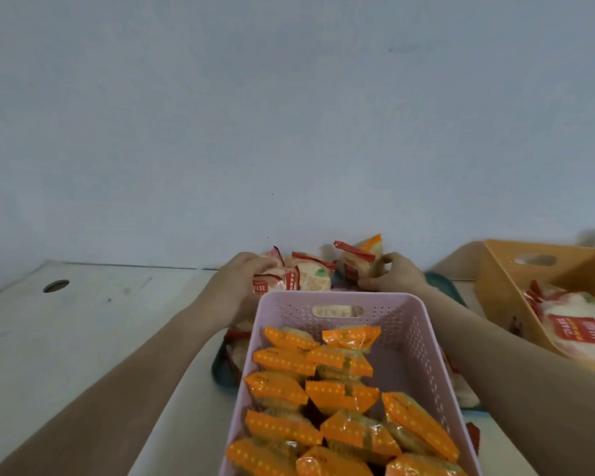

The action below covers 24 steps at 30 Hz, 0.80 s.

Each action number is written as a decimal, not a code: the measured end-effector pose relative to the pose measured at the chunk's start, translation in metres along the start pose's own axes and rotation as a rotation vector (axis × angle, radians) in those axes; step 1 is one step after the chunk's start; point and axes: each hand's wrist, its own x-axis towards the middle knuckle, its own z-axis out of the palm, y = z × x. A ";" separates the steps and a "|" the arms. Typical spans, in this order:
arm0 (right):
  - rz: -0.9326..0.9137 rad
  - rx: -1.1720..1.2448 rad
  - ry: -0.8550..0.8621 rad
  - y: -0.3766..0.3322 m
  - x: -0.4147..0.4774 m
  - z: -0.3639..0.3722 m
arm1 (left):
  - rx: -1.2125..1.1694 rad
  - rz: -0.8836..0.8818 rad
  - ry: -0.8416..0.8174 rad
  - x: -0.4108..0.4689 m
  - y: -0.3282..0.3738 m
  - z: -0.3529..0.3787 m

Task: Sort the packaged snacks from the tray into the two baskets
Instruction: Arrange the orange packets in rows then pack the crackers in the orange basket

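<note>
Roughly a dozen orange packets (340, 396) are lying in the pink basket (423, 341), nearest the camera, covering most of its floor. The basket is sitting over the dark teal tray (220, 376) and hiding most of it; the tray's edges are showing on both sides. A few side packets (236, 341), red and white, are poking out by the basket's left wall. Both forearms are reaching past the basket, one on each side. Left hand (234, 290) is curling its fingers over a red-trimmed packet (272, 285) at the tray's far end. Right hand (394, 274) is gripping an upright packet (354, 264), thumb low, fingers curled behind it. A middle packet (311, 274) is lying between the two hands. An orange-tipped packet (371, 243) is sticking up just behind the upright one. Orange basket (495, 280) is standing off to the right, holding red-labelled packets (577, 328). White table (117, 304) is carrying everything, with a round hole (55, 286) showing far left. Grey wall (289, 115) is rising behind.
</note>
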 end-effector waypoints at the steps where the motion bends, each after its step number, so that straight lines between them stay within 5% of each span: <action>1: -0.030 -0.013 -0.014 -0.001 0.001 0.002 | -0.046 -0.044 0.018 -0.002 0.003 0.001; 9: -0.166 0.151 0.040 0.001 -0.009 -0.001 | -0.251 -0.067 0.176 -0.006 0.013 0.001; 13: -0.200 0.070 0.152 -0.001 -0.020 -0.025 | 0.278 0.046 0.017 0.010 0.023 -0.002; 15: -0.165 0.012 0.146 0.000 -0.026 -0.035 | 0.284 0.151 -0.061 0.016 0.038 -0.003; 19: -0.109 -0.027 -0.021 0.006 -0.037 -0.037 | -0.077 0.220 -0.337 0.030 0.065 -0.004; 24: -0.072 -0.007 -0.154 0.007 -0.040 -0.039 | 0.360 0.396 -0.662 0.067 0.097 0.017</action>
